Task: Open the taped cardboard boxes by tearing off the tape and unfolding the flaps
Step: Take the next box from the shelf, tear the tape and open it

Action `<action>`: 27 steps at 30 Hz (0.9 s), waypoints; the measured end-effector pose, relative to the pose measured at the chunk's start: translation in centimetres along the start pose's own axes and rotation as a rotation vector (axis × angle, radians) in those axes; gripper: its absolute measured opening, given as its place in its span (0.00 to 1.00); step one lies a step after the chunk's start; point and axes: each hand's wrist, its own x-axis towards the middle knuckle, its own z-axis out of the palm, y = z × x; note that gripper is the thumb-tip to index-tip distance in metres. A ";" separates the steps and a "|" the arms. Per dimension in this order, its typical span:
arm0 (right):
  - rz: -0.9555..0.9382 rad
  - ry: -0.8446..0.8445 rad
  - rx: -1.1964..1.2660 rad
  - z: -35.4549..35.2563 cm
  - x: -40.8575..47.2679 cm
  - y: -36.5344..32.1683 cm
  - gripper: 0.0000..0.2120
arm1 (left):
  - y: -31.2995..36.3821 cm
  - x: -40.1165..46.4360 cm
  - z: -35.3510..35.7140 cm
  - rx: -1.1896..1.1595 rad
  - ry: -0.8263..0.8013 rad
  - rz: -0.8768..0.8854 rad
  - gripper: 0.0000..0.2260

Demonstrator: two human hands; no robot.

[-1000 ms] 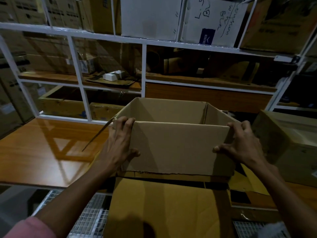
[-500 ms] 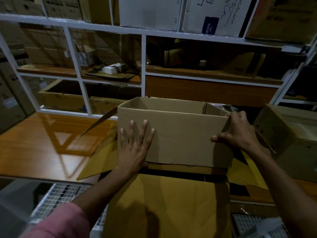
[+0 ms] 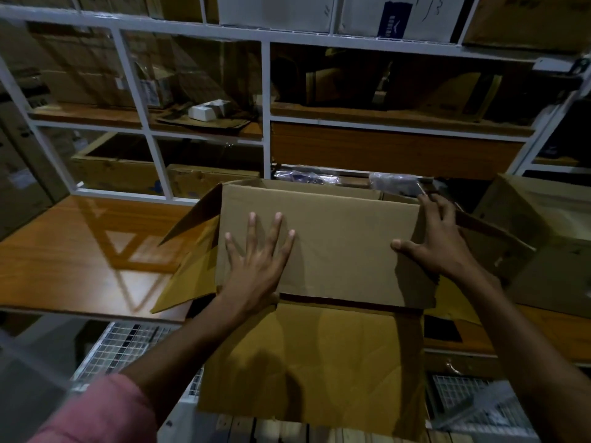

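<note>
1. Two bare hands work the open brown corrugated cardboard box [image 3: 323, 247] at frame centre, on the edge of the orange-brown wooden table [image 3: 80, 251].
2. Left hand [image 3: 256, 263] lies flat, fingers spread, pressing the box's near wall; right hand [image 3: 438, 241] curls over the box's upper right corner, gripping it.
3. Judged light, empty and fairly stiff; walls flex, so corners and rims give the best hold.
4. Unfolded flaps [image 3: 188, 260] splay outward.
5. Far above, a white carton [image 3: 399, 14] bears a blue logo and handwriting, unreadable.
</note>
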 end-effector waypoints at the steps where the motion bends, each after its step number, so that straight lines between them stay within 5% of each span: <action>1: -0.001 0.015 0.001 0.3 -0.5 0.1 0.49 | 0.1 -0.2 -0.1 -0.009 -0.005 -0.003 0.62; 27: 0.007 -0.015 -0.126 -1.5 -1.7 -1.8 0.35 | -0.7 -2.4 -6.3 -0.163 -0.257 0.130 0.55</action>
